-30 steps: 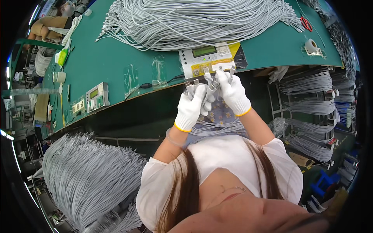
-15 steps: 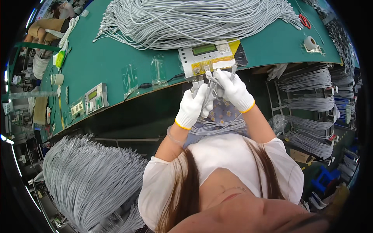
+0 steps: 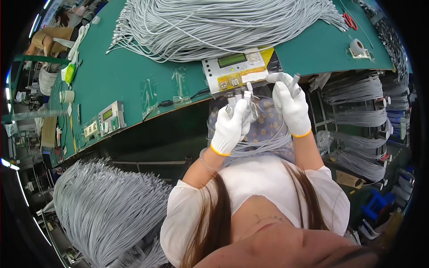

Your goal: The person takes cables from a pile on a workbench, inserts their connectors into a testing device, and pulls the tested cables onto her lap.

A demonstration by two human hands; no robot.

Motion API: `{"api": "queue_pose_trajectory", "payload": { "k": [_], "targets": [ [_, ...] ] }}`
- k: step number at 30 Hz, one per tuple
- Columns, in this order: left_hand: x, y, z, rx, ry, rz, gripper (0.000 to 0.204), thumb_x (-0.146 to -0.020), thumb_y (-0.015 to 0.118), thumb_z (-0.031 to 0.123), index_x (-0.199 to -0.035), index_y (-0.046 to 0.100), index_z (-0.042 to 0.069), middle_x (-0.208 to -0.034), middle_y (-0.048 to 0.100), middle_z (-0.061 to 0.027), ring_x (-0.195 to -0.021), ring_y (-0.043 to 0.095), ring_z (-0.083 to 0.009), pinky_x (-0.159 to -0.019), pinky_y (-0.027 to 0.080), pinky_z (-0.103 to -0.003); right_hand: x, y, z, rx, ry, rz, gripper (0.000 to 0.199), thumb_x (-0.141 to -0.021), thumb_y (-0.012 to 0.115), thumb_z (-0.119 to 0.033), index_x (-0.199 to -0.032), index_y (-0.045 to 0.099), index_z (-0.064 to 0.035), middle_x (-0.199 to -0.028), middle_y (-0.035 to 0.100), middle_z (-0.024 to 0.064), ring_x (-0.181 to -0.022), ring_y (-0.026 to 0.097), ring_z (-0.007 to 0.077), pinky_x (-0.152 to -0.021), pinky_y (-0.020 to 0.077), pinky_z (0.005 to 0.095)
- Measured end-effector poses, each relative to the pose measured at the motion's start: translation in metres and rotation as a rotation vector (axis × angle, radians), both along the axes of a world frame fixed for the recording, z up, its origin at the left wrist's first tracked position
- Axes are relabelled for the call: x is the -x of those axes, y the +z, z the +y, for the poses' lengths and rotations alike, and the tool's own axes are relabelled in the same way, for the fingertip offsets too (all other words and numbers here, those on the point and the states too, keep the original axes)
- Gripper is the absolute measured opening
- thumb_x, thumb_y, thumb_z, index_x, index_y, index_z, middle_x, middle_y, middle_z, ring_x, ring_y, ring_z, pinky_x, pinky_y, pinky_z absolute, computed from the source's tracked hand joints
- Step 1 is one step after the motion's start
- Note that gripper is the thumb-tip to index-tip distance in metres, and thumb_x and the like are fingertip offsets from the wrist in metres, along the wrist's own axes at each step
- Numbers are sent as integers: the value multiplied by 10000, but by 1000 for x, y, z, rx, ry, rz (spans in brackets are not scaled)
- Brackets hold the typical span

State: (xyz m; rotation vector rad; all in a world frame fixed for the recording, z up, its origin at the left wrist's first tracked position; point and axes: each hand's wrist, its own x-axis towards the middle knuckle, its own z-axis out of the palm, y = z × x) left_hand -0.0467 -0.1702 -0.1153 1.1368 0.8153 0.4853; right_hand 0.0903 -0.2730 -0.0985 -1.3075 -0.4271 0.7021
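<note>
White gloves: both hands are wearing knit gloves with yellow cuffs, working just below centre-top of the frame.
Left hand (image 3: 232, 125): fingers are curling together around metal cable connectors (image 3: 237, 95), holding them up against the front edge of the tester so the plugs are facing its sockets.
Right hand (image 3: 291, 103): fingers are closing on a single connector end (image 3: 296, 79), lifted beside the tester's right side, apparently keeping that end apart from the rest.
Cable tester (image 3: 237, 70): grey box with a green display and yellow label, sitting at the near edge of the green bench (image 3: 134, 76), within easy reach of both hands.
Grey cable loop (image 3: 263, 145): hanging from the hands down over the lap, slack, so the ends are moving freely.
Cable stock (image 3: 214, 22): a large fan of grey cables lying across the bench at upper centre.
Second bundle (image 3: 98, 205): grey cables massed at lower left.
Small meter (image 3: 111, 117): standing at left of the bench edge, well apart.
</note>
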Motion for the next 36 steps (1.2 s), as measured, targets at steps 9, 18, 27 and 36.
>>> {"api": "queue_pose_trajectory", "payload": {
  "k": [9,18,27,36],
  "targets": [
    [-3,3,2,71,-114,-32,407,-1024,447,378,-892,633,40,-629,602,-51,-409,472,-87,-341,318,-237,-1,-18,0,102,240,103,358,-989,493,-315,-768,600,-53,-498,397,-33,-415,320,58,-407,232,243],
    [-4,2,7,113,-85,-50,407,-999,499,385,-827,655,50,-590,601,-38,-401,485,-86,-345,332,-224,5,-17,5,110,159,174,348,-979,525,-284,-765,623,-27,-563,480,-28,-471,356,38,-464,271,233],
    [-5,3,13,128,-154,-30,423,-1012,463,412,-877,629,48,-578,572,-45,-373,433,-98,-340,316,-239,14,-27,11,89,117,80,349,-986,531,-277,-807,658,-5,-586,518,-18,-498,408,45,-481,322,241],
    [18,5,17,107,-139,95,322,-1006,534,304,-969,661,10,-679,639,-62,-431,499,-83,-379,384,-212,29,-27,31,267,113,-146,333,-987,556,-300,-872,671,-10,-691,622,22,-650,528,79,-614,441,277]
  ]
}}
